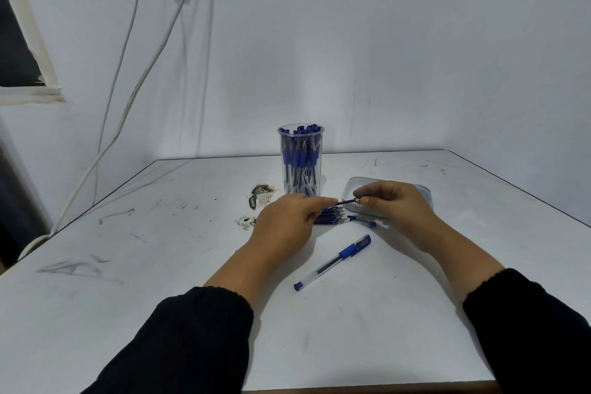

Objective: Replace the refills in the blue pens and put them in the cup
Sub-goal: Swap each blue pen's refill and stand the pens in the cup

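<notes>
Left hand [284, 221] and right hand [393, 205], close together, each pinch one end of a thin dark refill [345, 201] above the refill pile [329, 216]; the open pen barrel [332, 262] lies nearer, so keep the refill straight when sliding it in.

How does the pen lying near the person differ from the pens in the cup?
The near pen lies flat on the table, alone; the pens in the cup stand upright, packed together. The near pen is in the open, while those pens sit behind the clear wall of the cup. Both have clear barrels and blue parts.
</notes>
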The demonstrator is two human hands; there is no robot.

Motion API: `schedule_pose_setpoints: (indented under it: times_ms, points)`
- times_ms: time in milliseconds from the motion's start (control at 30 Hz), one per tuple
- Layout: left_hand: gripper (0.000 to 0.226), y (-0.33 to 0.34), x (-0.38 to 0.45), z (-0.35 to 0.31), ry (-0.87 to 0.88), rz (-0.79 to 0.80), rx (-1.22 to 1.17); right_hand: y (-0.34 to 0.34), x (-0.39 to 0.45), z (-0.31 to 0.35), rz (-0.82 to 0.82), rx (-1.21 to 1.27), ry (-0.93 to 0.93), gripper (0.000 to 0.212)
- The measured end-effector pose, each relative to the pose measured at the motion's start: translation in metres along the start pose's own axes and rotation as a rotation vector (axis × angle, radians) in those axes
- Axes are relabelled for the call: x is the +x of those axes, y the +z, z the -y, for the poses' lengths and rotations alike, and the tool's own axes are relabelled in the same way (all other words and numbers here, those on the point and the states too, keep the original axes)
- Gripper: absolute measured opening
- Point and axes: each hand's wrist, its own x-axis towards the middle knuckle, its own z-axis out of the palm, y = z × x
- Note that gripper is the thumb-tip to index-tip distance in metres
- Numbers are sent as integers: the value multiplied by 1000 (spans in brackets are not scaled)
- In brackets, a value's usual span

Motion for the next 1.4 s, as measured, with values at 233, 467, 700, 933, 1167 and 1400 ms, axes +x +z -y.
schedule_pose_setpoints:
  times_ms: [233, 467, 700, 933, 1167, 1400]
  points:
    - [41, -2, 2, 4, -30, -34, 21, -9, 4, -1, -100, -56, 26, 11]
    - [37, 0, 1, 5, -51, -54, -12, -10, 0, -8, 4, -558, 21, 16]
    - [36, 1, 1, 5, -46, -64, -11, -8, 0, -10, 136, -834, -84, 13]
    - [36, 2, 1, 6, -36, -70, -12, -7, -1, -9, 123, -838, -123, 18]
    - [34, 3, 2, 7, -39, -59, -12, -13, -3, -1, -52, -790, -196, 21]
    - [30, 5, 2, 6, -19, -41, -8, -2, 1, -9, -80, -856, -635, 7]
